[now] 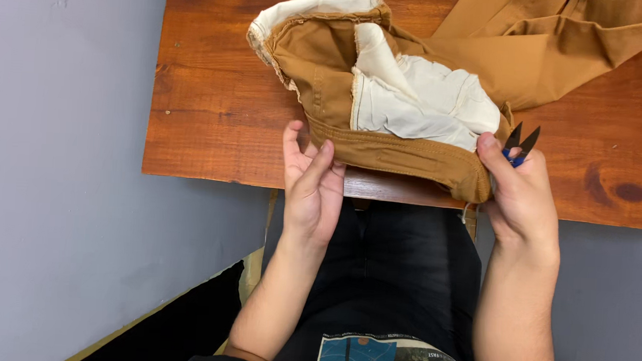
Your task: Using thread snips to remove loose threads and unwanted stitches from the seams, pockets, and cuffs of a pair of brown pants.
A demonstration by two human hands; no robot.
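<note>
The person sat close to the near edge of a wooden bench, with a pair of tan trousers turned partly inside out on it, so the cream pocket lining showed at the middle. The waistband lay along the near edge of the bench, and the legs trailed off to the far right.

The left hand was at the near left of the waistband, its fingers held together and fairly straight, pressing the tan cloth from the front; whether the thumb pinched behind it I could not tell. The right hand held the right end of the waistband, thumb on the cloth, with the fingers closed around small thread snips whose dark blades pointed up and away, slightly parted, just beside the fabric.

To my eye the risk lay in those blades sitting so near the folded cloth and the lining: a nip taken too deep could have cut the fabric instead of a loose thread. A short thread dangled at the near right corner. The grip on the snips was shared with the cloth, so a slip looked possible.
</note>
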